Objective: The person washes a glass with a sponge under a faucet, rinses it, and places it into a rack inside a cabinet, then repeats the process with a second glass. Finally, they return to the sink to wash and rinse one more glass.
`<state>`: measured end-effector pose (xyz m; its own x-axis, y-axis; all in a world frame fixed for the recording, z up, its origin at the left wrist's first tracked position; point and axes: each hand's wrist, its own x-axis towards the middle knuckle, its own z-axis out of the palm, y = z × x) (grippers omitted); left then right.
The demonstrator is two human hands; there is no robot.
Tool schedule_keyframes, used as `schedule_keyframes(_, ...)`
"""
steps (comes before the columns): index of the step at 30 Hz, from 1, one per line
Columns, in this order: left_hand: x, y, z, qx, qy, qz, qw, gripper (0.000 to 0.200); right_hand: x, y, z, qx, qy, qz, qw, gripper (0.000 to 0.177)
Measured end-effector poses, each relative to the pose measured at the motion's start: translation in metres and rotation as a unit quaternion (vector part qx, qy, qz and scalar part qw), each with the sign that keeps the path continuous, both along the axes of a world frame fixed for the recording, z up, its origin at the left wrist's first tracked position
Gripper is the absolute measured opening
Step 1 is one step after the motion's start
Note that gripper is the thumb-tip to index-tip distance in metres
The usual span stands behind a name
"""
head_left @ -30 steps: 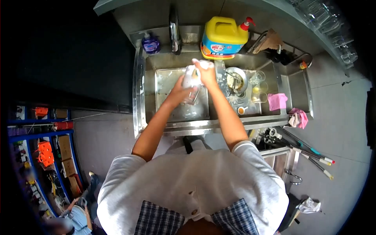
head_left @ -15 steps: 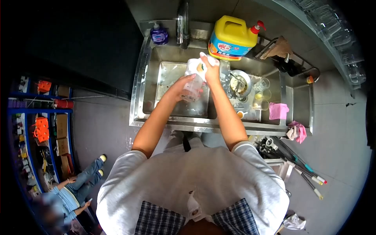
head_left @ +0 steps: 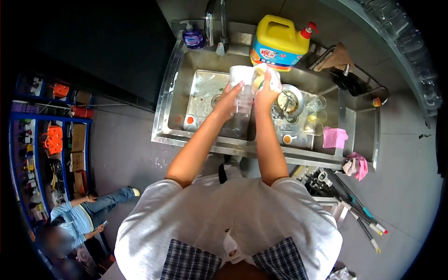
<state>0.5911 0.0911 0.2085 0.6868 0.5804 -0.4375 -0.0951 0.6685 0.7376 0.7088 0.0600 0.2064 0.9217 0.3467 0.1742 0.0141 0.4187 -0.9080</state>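
Over the left basin of the steel sink (head_left: 161,126), my left hand (head_left: 227,101) is wrapped round a clear drinking glass (head_left: 244,100). White foam covers the glass's far end. Just to its right, my right hand (head_left: 267,89) grips a foamy yellow-and-white sponge (head_left: 259,78), its fingers closed round it. The sponge is right beside the foamy end of the glass. Below my left wrist, a small white cup with something orange in it (head_left: 190,120) rests in the left basin.
A metal bowl (head_left: 298,95) with utensils, several clear glasses (head_left: 318,103) and a small orange-filled cup (head_left: 287,139) sit in the right basin. A yellow detergent jug (head_left: 283,39), purple soap bottle (head_left: 192,37) and faucet (head_left: 209,25) stand behind. A pink cloth (head_left: 335,138) drapes the divider.
The sponge in my right hand has moved from the glass's foamy end to its right side. My left hand still holds the glass, now more upright in view. The small cup at left has come into sight.
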Motion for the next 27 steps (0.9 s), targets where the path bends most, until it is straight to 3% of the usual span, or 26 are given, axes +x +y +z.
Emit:
schedule_keyframes(2,0.006,0.002,-0.009,-0.007,0.013,0.054,0.998,0.058,-0.025,-0.02,-0.005,-0.08,0.012,0.074,0.994,0.018)
schedule_keyframes(4,0.007,0.012,-0.023,0.005,-0.005,0.071,0.997,0.059,-0.033,-0.025,-0.015,-0.064,-0.163,0.129,0.976,0.019)
schedule_keyframes(6,0.002,0.026,-0.062,-0.015,-0.052,0.064,0.996,0.059,-0.032,-0.033,-0.017,-0.137,-0.352,0.153,0.913,0.026)
schedule_keyframes(7,0.001,0.019,-0.041,-0.01,-0.053,0.061,0.997,0.058,-0.033,-0.033,-0.016,-0.131,-0.318,0.166,0.924,0.03)
schedule_keyframes(8,0.005,0.019,-0.042,-0.009,-0.049,0.06,0.997,0.058,-0.026,-0.026,-0.013,-0.115,-0.333,0.191,0.916,0.035)
schedule_keyframes(10,0.008,0.014,-0.049,-0.015,-0.038,0.053,0.998,0.059,-0.015,-0.011,0.0,-0.116,-0.233,0.241,0.935,0.04)
schedule_keyframes(12,0.007,0.023,-0.052,-0.051,-0.076,0.055,0.994,0.056,-0.015,-0.011,0.0,-0.173,-0.315,0.257,0.897,0.045)
schedule_keyframes(14,0.008,0.041,-0.053,-0.081,-0.12,0.057,0.988,0.054,-0.031,-0.027,-0.004,-0.208,-0.49,0.197,0.823,0.043)
schedule_keyframes(15,0.006,0.046,-0.055,-0.064,-0.104,0.061,0.991,0.048,-0.037,-0.034,0.001,-0.22,-0.489,0.189,0.823,0.037)
schedule_keyframes(18,0.005,0.024,-0.022,-0.033,-0.045,0.013,0.998,0.053,-0.012,-0.019,-0.01,-0.237,-0.127,0.228,0.936,0.042)
schedule_keyframes(20,0.007,0.017,-0.022,-0.063,-0.066,0.046,0.995,0.053,-0.007,-0.007,-0.003,-0.191,-0.073,0.254,0.945,0.046)
schedule_keyframes(23,0.006,0.03,-0.019,-0.02,-0.091,0.051,0.994,0.051,-0.028,-0.023,0.018,-0.229,-0.334,0.18,0.896,0.048)
schedule_keyframes(24,0.006,0.034,-0.016,0.014,-0.088,0.04,0.995,0.048,-0.029,-0.025,0.024,-0.193,-0.379,0.156,0.892,0.048)
schedule_keyframes(26,0.005,0.037,-0.01,0.081,-0.078,0.02,0.993,0.042,-0.021,-0.023,-0.003,-0.182,-0.076,0.192,0.961,0.047)
schedule_keyframes(27,0.008,0.035,-0.006,0.077,-0.113,0.033,0.99,0.039,-0.01,-0.014,-0.008,-0.065,-0.028,0.255,0.964,0.046)
